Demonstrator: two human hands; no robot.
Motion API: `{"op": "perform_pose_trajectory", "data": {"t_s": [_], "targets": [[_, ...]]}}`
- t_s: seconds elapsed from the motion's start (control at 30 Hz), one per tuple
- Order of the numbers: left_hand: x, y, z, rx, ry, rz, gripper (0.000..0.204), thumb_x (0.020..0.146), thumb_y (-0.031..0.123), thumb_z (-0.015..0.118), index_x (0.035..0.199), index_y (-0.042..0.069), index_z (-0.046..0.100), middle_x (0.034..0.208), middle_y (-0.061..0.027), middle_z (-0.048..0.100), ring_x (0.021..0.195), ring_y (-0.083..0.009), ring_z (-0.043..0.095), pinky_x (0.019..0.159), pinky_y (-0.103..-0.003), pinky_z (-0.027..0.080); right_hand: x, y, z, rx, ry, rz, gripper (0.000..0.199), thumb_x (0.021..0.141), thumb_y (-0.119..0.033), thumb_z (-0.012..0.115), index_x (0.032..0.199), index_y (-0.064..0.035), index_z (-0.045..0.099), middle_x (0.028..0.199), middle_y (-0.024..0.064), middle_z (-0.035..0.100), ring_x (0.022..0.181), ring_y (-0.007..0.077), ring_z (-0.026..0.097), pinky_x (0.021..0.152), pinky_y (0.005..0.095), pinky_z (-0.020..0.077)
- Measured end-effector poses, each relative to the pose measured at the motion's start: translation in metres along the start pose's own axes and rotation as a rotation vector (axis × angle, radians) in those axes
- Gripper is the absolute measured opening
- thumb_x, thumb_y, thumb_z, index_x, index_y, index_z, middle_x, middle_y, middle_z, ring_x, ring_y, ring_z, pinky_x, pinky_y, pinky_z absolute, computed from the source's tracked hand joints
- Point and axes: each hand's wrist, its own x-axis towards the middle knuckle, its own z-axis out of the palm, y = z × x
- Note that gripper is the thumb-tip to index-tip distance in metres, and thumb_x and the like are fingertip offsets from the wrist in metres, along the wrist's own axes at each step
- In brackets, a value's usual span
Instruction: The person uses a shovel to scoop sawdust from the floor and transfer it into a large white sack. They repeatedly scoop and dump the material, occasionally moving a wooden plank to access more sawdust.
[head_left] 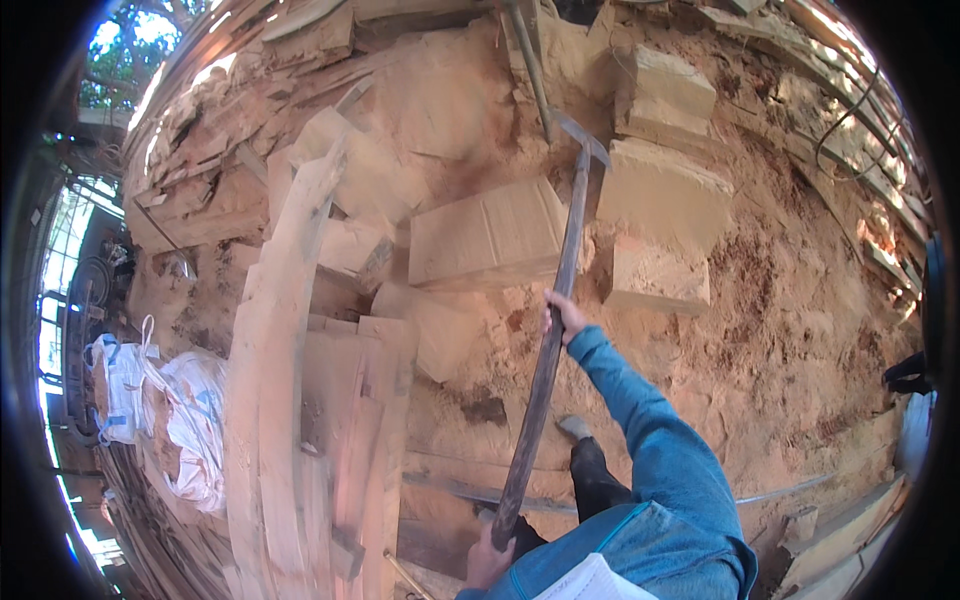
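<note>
Fingers point(487, 545) of the left hand point(488, 562) are wrapped tight around the butt end of a long dark-handled tool point(545, 370), low in the view beside the blue jacket point(640, 555). Further up the same shaft, fingers of the right hand point(563, 314) are closed around it near its middle, the blue sleeve point(650, 430) stretched out behind. Between the two hands a dark trouser leg and a grey shoe point(575, 427) stand on sawdust-covered ground point(790, 330). The handle runs steeply away from the person, and its metal head point(582, 137) lies crosswise at the far end, against the pile of pale wood. Just left of the shaft lies a sawn wood block point(490, 238); to its right are two more blocks point(660, 195), one above the other, with another beyond them. On the left, long curved planks point(275, 400) run alongside the person, stacked edge to edge. Beyond the planks, at the far left, sit white sacks point(185, 420) with blue straps. More offcuts and slabs heap up at the top of the view, under trees point(135, 50) and daylight.
</note>
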Motion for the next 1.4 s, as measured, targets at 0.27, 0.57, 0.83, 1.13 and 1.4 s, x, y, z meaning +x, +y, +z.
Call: {"op": "perform_pose_trajectory", "data": {"t_s": [0.27,0.57,0.83,1.13,1.4], "targets": [[0.224,0.153,0.029,0.015,0.041,0.287,0.065,0.08,0.021,0.066,0.137,0.013,0.036,0.089,-0.0248,0.064,0.079,-0.044,0.063,0.066,-0.051,0.051,0.101,-0.118,-0.016,-0.324,0.524,-0.272,0.034,0.086,-0.028,0.069,0.091,0.0009,0.052,0.066,0.0116,0.057,0.053,0.0232,0.061,0.046,0.0367,0.0552],[0.257,0.2,0.077,-0.405,-0.41,-0.054,0.074,0.079,0.011,0.06,0.142,0.015,0.023,0.07,-0.0105,0.056,0.045,-0.0181,0.056,0.039,-0.033,0.047,0.107,-0.104,-0.091,-1.181,0.921,-0.225,0.066,0.082,-0.047,0.065,0.118,0.005,0.044,0.11,0.0353,0.058,0.108,0.047,0.056,0.093,0.0459,0.0458],[0.222,0.211,0.085,-0.48,-0.384,-0.228,0.07,0.076,0.011,0.06,0.14,0.013,0.031,0.071,-0.0099,0.058,0.048,-0.0185,0.058,0.04,-0.033,0.046,0.094,-0.103,-0.098,-1.273,0.874,-0.154,0.065,0.084,-0.044,0.064,0.121,0.0054,0.042,0.112,0.0325,0.059,0.109,0.0432,0.058,0.095,0.0452,0.0455],[0.263,0.182,0.022,-0.086,-0.111,0.178,0.08,0.075,0.02,0.068,0.145,0.013,0.031,0.081,-0.0275,0.063,0.075,-0.0433,0.063,0.066,-0.047,0.049,0.128,-0.095,-0.063,-0.32,0.508,-0.38,0.03,0.089,-0.024,0.064,0.103,-0.009,0.042,0.061,0.0086,0.049,0.039,0.0225,0.053,0.033,0.038,0.047],[0.252,0.151,0.059,-0.059,-0.118,0.076,0.077,0.076,0.018,0.068,0.144,0.012,0.033,0.086,-0.0259,0.064,0.08,-0.0409,0.064,0.068,-0.045,0.05,0.095,-0.073,-0.061,-0.385,0.525,-0.335,0.028,0.089,-0.024,0.064,0.099,-0.01,0.042,0.058,0.0073,0.05,0.04,0.0195,0.052,0.035,0.0364,0.0463]]}}
